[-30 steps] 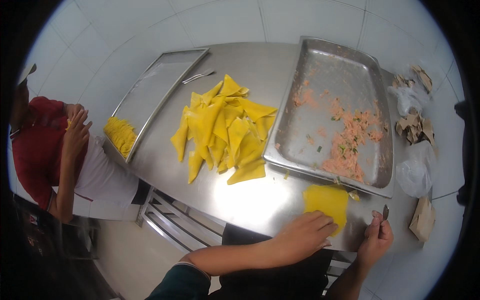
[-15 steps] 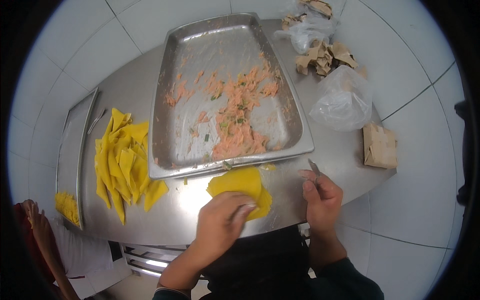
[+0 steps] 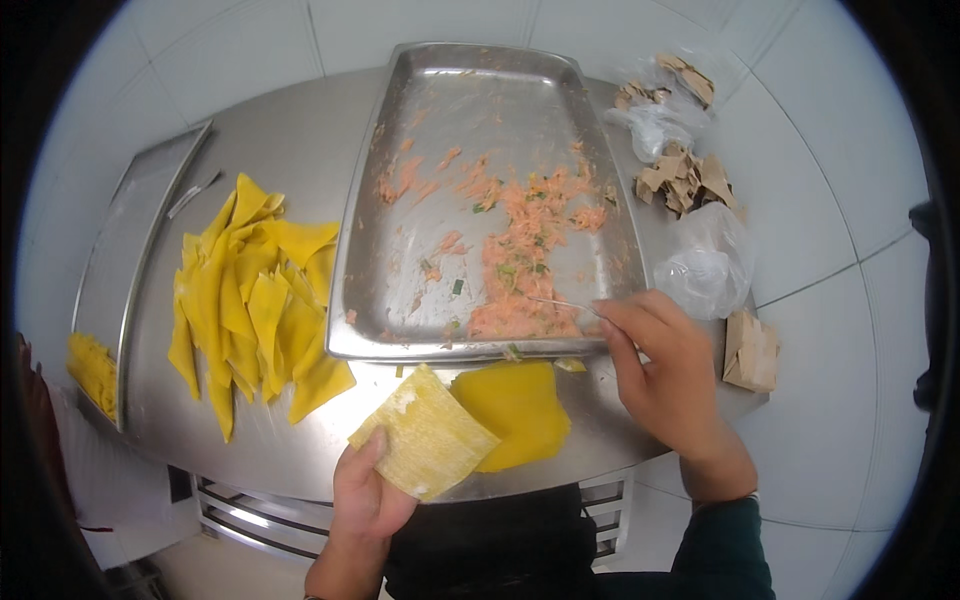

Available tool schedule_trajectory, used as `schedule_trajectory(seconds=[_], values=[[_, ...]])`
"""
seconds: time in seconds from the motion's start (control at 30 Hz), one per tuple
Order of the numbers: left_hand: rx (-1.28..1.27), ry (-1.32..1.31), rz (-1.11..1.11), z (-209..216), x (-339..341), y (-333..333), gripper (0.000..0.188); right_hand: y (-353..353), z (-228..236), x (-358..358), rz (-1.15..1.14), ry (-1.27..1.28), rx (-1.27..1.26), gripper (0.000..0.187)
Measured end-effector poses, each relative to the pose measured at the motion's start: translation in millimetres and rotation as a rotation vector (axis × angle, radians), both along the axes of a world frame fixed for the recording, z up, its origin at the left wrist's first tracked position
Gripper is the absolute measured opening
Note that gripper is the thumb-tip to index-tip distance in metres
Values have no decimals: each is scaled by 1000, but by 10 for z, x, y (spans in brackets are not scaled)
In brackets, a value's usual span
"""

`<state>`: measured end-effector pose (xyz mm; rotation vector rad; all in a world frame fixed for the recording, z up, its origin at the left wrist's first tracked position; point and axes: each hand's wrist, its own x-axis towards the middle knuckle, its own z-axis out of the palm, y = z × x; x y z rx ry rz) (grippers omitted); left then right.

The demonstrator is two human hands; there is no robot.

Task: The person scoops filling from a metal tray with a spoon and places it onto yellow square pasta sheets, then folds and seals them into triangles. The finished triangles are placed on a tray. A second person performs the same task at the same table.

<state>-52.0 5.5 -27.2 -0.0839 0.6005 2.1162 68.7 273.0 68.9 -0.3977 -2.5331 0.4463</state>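
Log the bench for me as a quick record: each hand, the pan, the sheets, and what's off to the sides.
Left hand: the hand holds a single yellow sheet, tilted up
Right hand: the hand grips a thin metal utensil, its tip at the filling
Pan: metal pan with orange filling and green bits, partly bare
Sheets on table: flat yellow stack on the pan's near side
Left side: heap of yellow pieces; tray beyond it
Right side: crumpled paper, plastic bag, brown packet
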Motion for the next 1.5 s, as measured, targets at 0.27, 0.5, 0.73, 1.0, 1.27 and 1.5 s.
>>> schedule_trajectory(seconds=[0.27,0.5,0.73,1.0,1.27,1.5], values=[[12,-131,-31,-15,-33,-47,56,-57,190,-594,104,-567,363,11],[-21,-115,-171,-11,-64,-74,57,-89,461,-741,215,-678,114,4],[-64,-84,-209,9,-68,-54,58,-18,284,-878,190,-559,104,9],[-42,-116,-194,45,-68,-21,58,-103,64,-970,254,-483,317,13],[21,-123,-158,-4,-51,-35,58,62,116,-1029,403,-641,170,13],[-33,-71,-119,69,-46,40,58,-28,384,-776,343,-544,-654,15]])
